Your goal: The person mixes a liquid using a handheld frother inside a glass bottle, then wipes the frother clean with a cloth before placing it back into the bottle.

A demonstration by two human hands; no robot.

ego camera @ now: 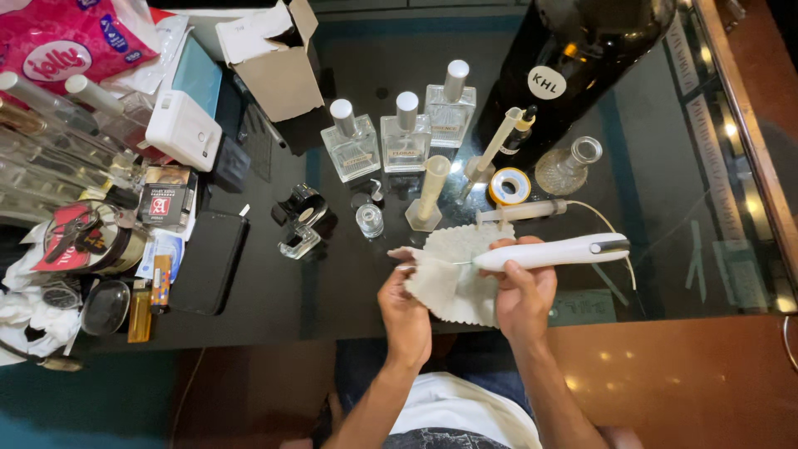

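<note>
My right hand [522,291] grips a white pen-shaped tool [555,251] that lies level, its thin tip pointing left into a pale cloth [453,270]. My left hand [405,301] pinches the left part of that cloth around the tip. Both hands hover over the near edge of a dark glass table [665,191]. Just beyond them lie a syringe [524,212] with a thin tube, a roll of white tape [509,185] and a small measuring cylinder [429,193].
Three clear square bottles [404,137] with silver caps stand mid-table, a large dark bottle [573,58] behind them. A glass stopper-like vessel [568,166], open cardboard box [274,58], black phone [208,262], white device [183,129] and clutter fill the left. Wooden edging [665,374] runs along front and right.
</note>
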